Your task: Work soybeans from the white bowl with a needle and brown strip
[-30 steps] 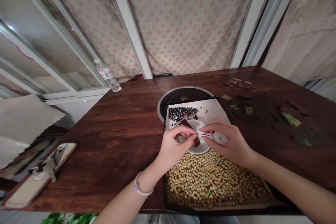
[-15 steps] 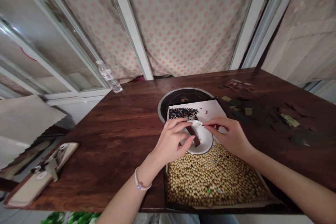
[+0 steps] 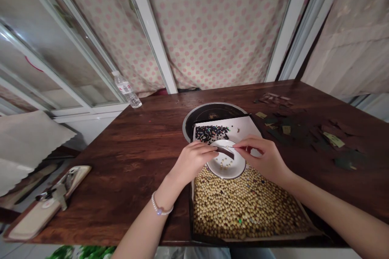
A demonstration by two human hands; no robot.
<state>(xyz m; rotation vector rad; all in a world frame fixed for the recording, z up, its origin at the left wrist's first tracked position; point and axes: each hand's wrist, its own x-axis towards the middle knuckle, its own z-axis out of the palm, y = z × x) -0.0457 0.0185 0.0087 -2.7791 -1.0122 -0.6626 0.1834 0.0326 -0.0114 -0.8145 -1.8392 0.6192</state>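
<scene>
The left hand (image 3: 193,162) grasps 1 brown strip (image 3: 225,153) over the plate (image 3: 236,168). The right hand (image 3: 267,160) pinches a thin thing (image 3: 230,146) at the plate's 1 o'clock; pale beads (image 3: 243,206) lie at 6 o'clock.

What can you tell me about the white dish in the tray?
The white dish is round and shallow, with a thin dark rim and a smooth surface that looks like enamel or ceramic. It lies roughly level in the tray, between the pale beads and the dark beads. A few small pale beads sit inside. The left hand holds a brown strip over it; the right hand is at its far right edge, contact unclear.
</scene>
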